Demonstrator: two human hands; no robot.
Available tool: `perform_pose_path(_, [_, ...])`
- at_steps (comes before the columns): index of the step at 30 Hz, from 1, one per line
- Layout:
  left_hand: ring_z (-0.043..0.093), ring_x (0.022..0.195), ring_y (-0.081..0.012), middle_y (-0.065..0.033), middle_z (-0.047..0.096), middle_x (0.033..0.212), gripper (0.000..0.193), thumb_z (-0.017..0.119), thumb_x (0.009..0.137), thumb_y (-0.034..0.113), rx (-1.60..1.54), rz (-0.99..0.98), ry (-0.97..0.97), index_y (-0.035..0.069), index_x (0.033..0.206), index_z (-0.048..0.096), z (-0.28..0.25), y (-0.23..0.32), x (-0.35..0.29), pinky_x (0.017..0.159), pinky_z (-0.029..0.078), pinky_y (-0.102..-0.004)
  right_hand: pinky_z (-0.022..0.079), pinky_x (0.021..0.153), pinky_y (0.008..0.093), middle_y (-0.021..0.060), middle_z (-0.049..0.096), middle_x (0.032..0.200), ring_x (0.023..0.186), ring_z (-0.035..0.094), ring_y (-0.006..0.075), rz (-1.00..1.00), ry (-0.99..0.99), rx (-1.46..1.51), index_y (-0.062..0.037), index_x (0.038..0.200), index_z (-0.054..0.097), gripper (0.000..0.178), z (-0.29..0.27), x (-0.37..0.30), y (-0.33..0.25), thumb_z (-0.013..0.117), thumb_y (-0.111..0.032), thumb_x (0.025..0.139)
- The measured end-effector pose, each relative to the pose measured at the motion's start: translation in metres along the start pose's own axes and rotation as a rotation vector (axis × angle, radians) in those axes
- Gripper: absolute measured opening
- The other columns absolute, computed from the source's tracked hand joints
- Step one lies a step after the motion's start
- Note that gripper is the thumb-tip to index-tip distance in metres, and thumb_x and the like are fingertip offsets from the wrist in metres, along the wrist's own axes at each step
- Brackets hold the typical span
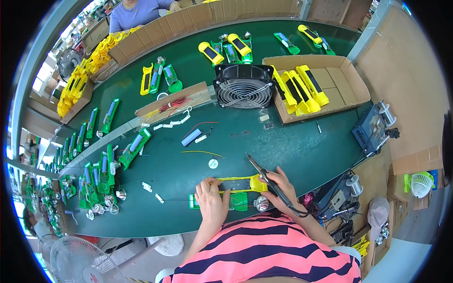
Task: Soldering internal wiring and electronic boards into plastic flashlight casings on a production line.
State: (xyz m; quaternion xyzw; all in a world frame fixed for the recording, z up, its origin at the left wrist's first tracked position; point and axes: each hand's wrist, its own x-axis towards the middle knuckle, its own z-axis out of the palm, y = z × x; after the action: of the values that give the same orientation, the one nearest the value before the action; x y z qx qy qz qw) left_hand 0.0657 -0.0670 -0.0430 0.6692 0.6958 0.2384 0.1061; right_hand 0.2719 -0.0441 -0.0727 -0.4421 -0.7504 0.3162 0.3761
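My left hand [212, 198] grips the left end of a yellow plastic lamp housing [257, 184], fingers curled over its edge. Below that housing lies a green lamp shell [239, 201], partly covered by the same hand. A silver reflector cup [261, 203] sits at the shell's right end. My right hand [283, 187] is closed around a soldering iron [271, 181], whose tip points up and left over the table. Its fingers are also beside the yellow housing's right end; whether they touch it I cannot tell.
A blue battery cell [191, 137], white connectors [166, 125] and a round white disc [213, 163] lie ahead. Green lamp assemblies [101, 179] crowd the left. A black fan [244, 87] and a cardboard box [339, 89] of yellow housings stand behind; a soldering station [368, 132] is right.
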Motion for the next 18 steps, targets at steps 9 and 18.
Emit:
perform_pose_path(9, [0.045,0.089,-0.0264,-0.0071,0.05,0.096,0.026,0.066,0.065,0.01,0.008,0.037,-0.047,0.007,0.089,0.057,0.004,-0.005,-0.004,0.077,0.032,-0.0361,0.027,0.099,0.0482,0.0064,0.058,0.105,0.108,0.05,0.0259,-0.037,0.018,0.014,-0.0074,0.107,0.041,0.053,0.003,-0.001,0.001,0.07,-0.002,0.063])
perform_pose_path(18, [0.048,0.075,-0.0205,-0.0028,0.053,0.083,0.021,0.062,0.058,0.006,-0.133,0.554,-0.085,0.01,0.078,0.062,-0.035,0.003,0.011,0.065,0.039,-0.0312,0.028,0.097,0.0494,0.0083,0.058,0.105,0.107,0.049,0.0292,-0.05,0.03,0.001,-0.0078,0.112,0.041,0.055,0.002,-0.001,0.008,0.068,-0.003,0.064])
